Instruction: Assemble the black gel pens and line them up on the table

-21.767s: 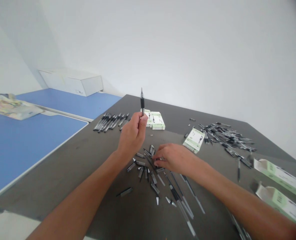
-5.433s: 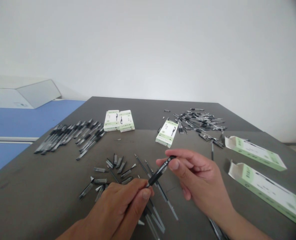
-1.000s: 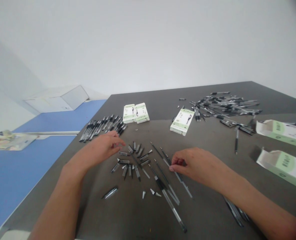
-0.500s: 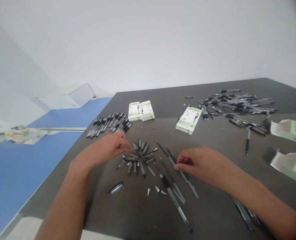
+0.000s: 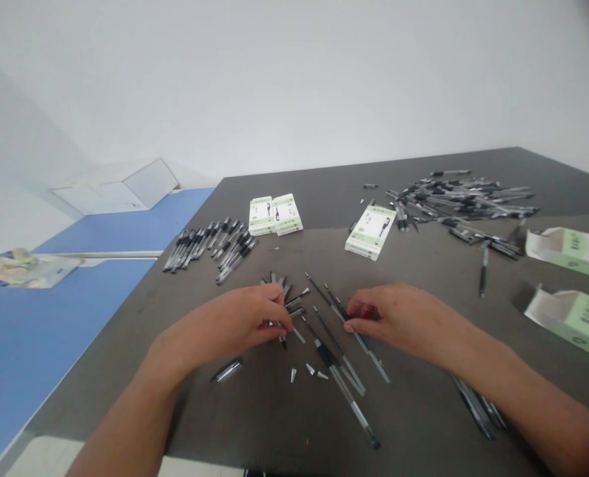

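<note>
Item: L hand was curled narrow over loose pen parts, lower centre of dark tabletop; hold could not be told. R hand was in a narrow pinch at slim black pens, just right of centre, hold also unclear. Risk: a hasty sweep could roll pcs apart or mix parts w/ pens.

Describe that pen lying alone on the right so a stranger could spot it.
On the dark grey table, look right, below the heap of pens and left of the open green-and-white boxes. That lone pen lies almost straight toward you, apart from the heap.
</note>
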`<action>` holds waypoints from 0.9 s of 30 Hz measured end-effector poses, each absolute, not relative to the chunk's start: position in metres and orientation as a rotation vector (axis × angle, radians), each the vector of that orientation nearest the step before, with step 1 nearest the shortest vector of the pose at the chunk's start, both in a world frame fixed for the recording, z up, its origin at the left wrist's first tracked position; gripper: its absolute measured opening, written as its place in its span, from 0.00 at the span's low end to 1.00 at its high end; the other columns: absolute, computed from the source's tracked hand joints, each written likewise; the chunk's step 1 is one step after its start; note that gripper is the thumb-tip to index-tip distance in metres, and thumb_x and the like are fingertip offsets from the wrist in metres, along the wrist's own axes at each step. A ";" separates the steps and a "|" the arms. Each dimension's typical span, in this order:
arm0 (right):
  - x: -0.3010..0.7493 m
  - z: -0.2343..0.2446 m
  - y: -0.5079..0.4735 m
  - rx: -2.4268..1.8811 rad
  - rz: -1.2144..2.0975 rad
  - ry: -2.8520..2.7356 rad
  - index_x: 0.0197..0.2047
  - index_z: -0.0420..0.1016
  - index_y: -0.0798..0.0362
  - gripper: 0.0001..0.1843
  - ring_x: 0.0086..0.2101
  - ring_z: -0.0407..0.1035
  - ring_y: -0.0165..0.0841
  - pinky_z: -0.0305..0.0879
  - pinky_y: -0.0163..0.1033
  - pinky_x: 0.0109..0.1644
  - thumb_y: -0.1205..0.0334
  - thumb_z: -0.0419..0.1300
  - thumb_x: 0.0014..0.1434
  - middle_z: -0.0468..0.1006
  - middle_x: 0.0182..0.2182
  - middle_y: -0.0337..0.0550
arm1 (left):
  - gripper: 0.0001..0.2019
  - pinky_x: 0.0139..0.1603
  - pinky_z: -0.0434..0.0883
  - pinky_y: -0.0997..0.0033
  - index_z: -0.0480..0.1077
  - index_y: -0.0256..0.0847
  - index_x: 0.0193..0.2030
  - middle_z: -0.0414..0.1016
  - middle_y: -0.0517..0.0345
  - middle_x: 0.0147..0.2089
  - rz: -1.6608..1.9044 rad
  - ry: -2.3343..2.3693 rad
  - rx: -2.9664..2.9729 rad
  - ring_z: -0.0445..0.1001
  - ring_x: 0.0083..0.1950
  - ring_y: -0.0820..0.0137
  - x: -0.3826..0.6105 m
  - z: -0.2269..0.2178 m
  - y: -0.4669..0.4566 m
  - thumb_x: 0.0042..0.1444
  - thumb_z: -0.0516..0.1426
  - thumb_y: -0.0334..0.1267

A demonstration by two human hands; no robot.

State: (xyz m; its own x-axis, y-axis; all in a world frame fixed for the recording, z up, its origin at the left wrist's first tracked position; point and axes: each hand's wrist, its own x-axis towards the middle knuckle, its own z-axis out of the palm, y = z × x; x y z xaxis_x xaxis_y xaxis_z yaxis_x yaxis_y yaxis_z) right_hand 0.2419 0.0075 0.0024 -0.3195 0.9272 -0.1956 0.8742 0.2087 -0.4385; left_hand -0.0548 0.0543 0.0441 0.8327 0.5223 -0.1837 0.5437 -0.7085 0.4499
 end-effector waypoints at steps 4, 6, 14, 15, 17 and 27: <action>0.242 0.005 0.008 -1.769 0.754 -2.347 0.42 0.86 0.44 0.09 0.36 0.81 0.39 0.64 0.39 0.37 0.50 0.67 0.66 0.89 0.36 0.37 | 0.08 0.40 0.67 0.73 0.83 0.45 0.44 0.73 0.60 0.44 -0.066 0.766 2.553 0.75 0.41 0.70 -0.050 0.038 0.055 0.69 0.63 0.28; 0.241 0.007 0.007 -1.786 0.772 -2.326 0.43 0.86 0.44 0.09 0.37 0.82 0.39 0.66 0.40 0.38 0.51 0.67 0.66 0.89 0.37 0.38 | 0.06 0.40 0.66 0.72 0.82 0.45 0.45 0.72 0.60 0.44 -0.054 0.793 2.590 0.75 0.40 0.70 -0.050 0.034 0.057 0.70 0.62 0.31; 0.234 0.015 -0.006 -1.879 0.804 -2.302 0.52 0.84 0.49 0.13 0.39 0.82 0.41 0.68 0.42 0.40 0.58 0.68 0.65 0.90 0.39 0.41 | 0.05 0.36 0.63 0.70 0.80 0.45 0.47 0.68 0.60 0.41 0.024 0.851 2.687 0.71 0.35 0.71 -0.044 0.031 0.054 0.72 0.61 0.36; 0.233 0.015 -0.008 -1.889 0.803 -2.302 0.54 0.83 0.50 0.15 0.39 0.82 0.41 0.68 0.42 0.41 0.59 0.68 0.65 0.89 0.39 0.42 | 0.05 0.36 0.63 0.70 0.80 0.45 0.47 0.69 0.60 0.41 0.028 0.851 2.695 0.71 0.35 0.71 -0.042 0.031 0.053 0.72 0.61 0.35; 0.232 0.015 -0.011 -1.895 0.780 -2.313 0.58 0.81 0.52 0.18 0.41 0.82 0.42 0.69 0.42 0.43 0.60 0.67 0.66 0.89 0.41 0.44 | 0.05 0.37 0.64 0.70 0.80 0.43 0.46 0.70 0.60 0.41 0.041 0.845 2.712 0.72 0.36 0.70 -0.037 0.032 0.051 0.72 0.61 0.34; 0.226 0.009 -0.012 -1.950 0.648 -2.341 0.61 0.77 0.55 0.23 0.42 0.81 0.45 0.69 0.43 0.42 0.63 0.63 0.63 0.87 0.42 0.50 | 0.05 0.42 0.68 0.72 0.81 0.46 0.47 0.75 0.59 0.46 -0.005 0.532 2.553 0.77 0.43 0.70 -0.024 0.030 0.030 0.70 0.63 0.32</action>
State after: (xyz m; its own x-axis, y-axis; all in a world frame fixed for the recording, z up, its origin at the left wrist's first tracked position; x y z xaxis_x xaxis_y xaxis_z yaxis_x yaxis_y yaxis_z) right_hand 0.2256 -0.0124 0.0095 -0.2163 0.9462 -0.2406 0.9352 0.1300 -0.3295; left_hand -0.0244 0.0301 0.0299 0.9225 0.3709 -0.1073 0.3728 -0.7835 0.4971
